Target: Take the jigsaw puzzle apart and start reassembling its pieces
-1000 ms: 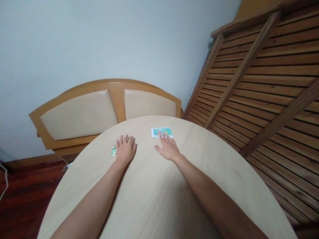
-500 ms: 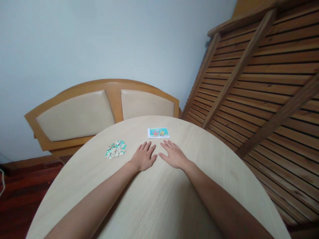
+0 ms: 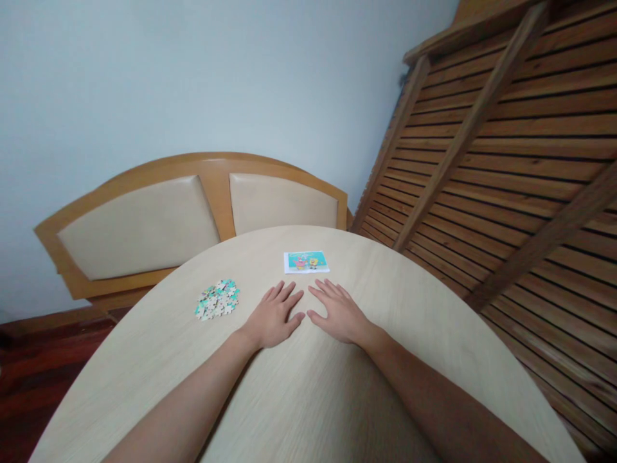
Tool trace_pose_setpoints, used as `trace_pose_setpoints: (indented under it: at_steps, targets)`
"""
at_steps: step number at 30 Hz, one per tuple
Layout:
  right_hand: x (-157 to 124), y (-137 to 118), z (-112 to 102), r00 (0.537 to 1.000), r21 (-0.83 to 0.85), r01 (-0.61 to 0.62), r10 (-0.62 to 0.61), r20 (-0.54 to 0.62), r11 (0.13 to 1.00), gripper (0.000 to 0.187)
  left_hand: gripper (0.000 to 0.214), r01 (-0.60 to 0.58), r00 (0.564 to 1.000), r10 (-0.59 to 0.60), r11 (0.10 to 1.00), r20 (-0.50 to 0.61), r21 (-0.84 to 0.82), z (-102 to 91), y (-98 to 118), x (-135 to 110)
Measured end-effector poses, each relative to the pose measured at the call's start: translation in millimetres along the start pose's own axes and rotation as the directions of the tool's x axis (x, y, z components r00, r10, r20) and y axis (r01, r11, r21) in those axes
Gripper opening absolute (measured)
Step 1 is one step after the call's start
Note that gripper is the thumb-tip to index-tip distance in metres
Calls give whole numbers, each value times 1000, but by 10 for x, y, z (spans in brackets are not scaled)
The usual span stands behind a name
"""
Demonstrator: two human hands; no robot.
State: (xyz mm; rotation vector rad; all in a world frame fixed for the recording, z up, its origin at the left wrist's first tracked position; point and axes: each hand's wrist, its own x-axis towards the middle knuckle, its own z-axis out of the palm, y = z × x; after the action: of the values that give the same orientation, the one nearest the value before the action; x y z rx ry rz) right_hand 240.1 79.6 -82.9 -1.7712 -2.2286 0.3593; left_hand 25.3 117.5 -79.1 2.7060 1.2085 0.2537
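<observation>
My left hand point(image 3: 274, 315) lies palm down on the pale round table point(image 3: 299, 399), fingers spread, holding nothing. Close to its right, my right hand point(image 3: 339, 312) rests the same way, with a small gap between the two thumbs. Just beyond the fingertips is a picture card point(image 3: 307, 262) with a white border, showing a pink and a yellow cartoon figure on turquoise. A heap of jigsaw puzzle pieces point(image 3: 218, 300), some turquoise and many pale side up, sits left of my left hand, apart from it.
Behind the table stands a wooden headboard point(image 3: 219, 193) with cream padded panels, against a light blue wall point(image 3: 216, 77). A slatted wooden panel point(image 3: 520, 154) leans along the right side. Dark red flooring point(image 3: 43, 366) shows at the lower left.
The view has shifted slightly, so the table, card and puzzle pieces appear a little lower and nearer. Both hands stay flat in the same place on the table.
</observation>
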Motion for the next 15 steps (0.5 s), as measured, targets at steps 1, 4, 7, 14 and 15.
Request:
trace_pose_setpoints:
  at_steps: [1, 4, 7, 14, 15]
  targets:
    - [-1, -5, -6, 1000, 0, -4, 4, 4, 1000, 68, 60, 3, 1000, -3, 1000, 4, -4, -2, 6, 3]
    - [-4, -14, -17, 1000, 0, -5, 5, 13, 1000, 69, 61, 8, 1000, -8, 1000, 23, 1, -12, 18, 6]
    - [-2, -9, -14, 1000, -1, -5, 5, 18, 1000, 69, 61, 15, 999, -15, 1000, 30, 13, -15, 22, 4]
    - [8, 11, 1, 1000, -15, 4, -4, 5, 1000, 69, 60, 7, 1000, -7, 1000, 12, 15, -5, 19, 2]
    - [9, 12, 0, 1000, -18, 6, -5, 5, 1000, 69, 60, 7, 1000, -8, 1000, 10, 15, -4, 19, 2]
